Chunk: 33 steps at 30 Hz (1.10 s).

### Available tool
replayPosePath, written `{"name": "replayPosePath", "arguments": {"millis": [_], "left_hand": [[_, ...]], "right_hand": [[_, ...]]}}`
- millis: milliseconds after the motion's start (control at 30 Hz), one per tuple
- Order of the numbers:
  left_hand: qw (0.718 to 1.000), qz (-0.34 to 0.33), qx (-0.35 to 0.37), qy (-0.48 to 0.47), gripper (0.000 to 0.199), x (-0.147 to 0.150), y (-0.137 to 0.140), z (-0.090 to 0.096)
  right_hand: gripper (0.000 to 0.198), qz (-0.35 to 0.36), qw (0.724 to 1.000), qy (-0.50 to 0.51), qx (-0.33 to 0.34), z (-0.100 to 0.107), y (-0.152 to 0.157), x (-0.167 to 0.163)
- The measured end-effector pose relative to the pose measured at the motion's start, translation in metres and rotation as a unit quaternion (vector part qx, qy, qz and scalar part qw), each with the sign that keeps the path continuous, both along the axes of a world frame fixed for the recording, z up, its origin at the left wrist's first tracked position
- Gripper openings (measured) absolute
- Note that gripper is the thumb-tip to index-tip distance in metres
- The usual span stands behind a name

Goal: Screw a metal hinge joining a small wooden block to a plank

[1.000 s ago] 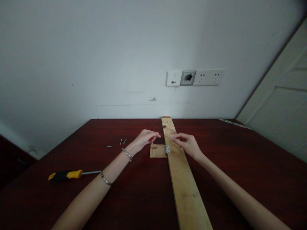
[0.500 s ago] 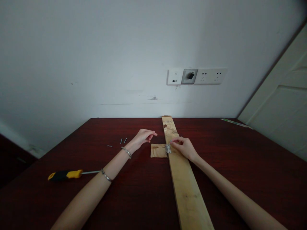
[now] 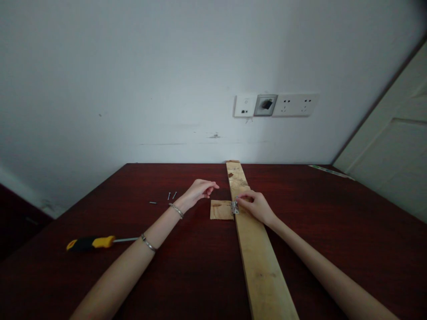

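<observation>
Silvery hinge [image 3: 236,211] sits just below frame centre, across plank [image 3: 262,266] and small wood piece [image 3: 220,214]. Your right hand [image 3: 257,207] pinches what looks like a screw [image 3: 237,198] there; left hand [image 3: 199,189] curled, can't tell if holding anything. I'd set the screw upright, hinge braced.

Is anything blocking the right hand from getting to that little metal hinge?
Nothing visible does: the right hand already has its fingertips right by the metal hinge on the long board. The left hand is off to the left.
</observation>
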<state>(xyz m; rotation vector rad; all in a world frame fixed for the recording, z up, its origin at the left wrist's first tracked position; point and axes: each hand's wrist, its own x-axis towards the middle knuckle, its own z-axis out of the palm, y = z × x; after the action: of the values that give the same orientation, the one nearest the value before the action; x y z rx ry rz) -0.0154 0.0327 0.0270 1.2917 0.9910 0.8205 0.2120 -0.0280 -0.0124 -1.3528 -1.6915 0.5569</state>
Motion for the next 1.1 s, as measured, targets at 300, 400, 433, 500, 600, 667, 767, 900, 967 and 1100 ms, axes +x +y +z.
{"name": "replayPosePath", "arguments": {"millis": [300,400,433,500,600,667,767,900,967,1100], "left_hand": [[1.000,-0.008,-0.014,0.004,0.019,-0.0018,0.0027,-0.0037],[1.000,-0.010,-0.016,0.004,0.020,-0.0024,0.0035,-0.0044],[1.000,-0.010,-0.016,0.003,0.020,-0.0026,0.0037,-0.0047],[1.000,-0.010,-0.017,0.003,0.021,-0.0029,0.0041,-0.0052],[1.000,-0.012,-0.018,0.004,0.021,-0.0029,0.0043,-0.0057],[1.000,-0.012,-0.021,0.003,0.020,-0.0028,0.0041,-0.0055],[1.000,-0.010,-0.025,-0.001,0.018,-0.0027,0.0037,-0.0049],[0.999,-0.011,-0.030,-0.006,0.019,-0.0030,0.0037,-0.0051],[0.999,-0.011,-0.031,-0.009,0.019,-0.0032,0.0038,-0.0053],[0.999,-0.012,-0.034,-0.011,0.019,-0.0032,0.0032,-0.0046]], "right_hand": [[0.021,0.004,1.000,-0.008,-0.004,-0.0017,0.0004,0.0002],[0.020,0.007,1.000,-0.009,-0.001,-0.0028,0.0003,0.0002],[0.019,0.008,1.000,-0.010,0.000,-0.0032,0.0002,0.0002],[0.017,0.013,1.000,-0.012,0.005,-0.0036,-0.0001,0.0002],[0.015,0.023,1.000,-0.014,0.015,-0.0035,-0.0001,0.0002],[0.014,0.032,0.999,-0.015,0.023,-0.0035,0.0002,0.0005],[0.013,0.042,0.999,-0.017,0.029,-0.0041,0.0011,0.0016],[0.013,0.046,0.998,-0.021,0.031,-0.0055,0.0017,0.0029],[0.013,0.047,0.998,-0.023,0.033,-0.0057,0.0016,0.0030],[0.012,0.051,0.998,-0.028,0.034,-0.0053,0.0009,0.0023]]}}
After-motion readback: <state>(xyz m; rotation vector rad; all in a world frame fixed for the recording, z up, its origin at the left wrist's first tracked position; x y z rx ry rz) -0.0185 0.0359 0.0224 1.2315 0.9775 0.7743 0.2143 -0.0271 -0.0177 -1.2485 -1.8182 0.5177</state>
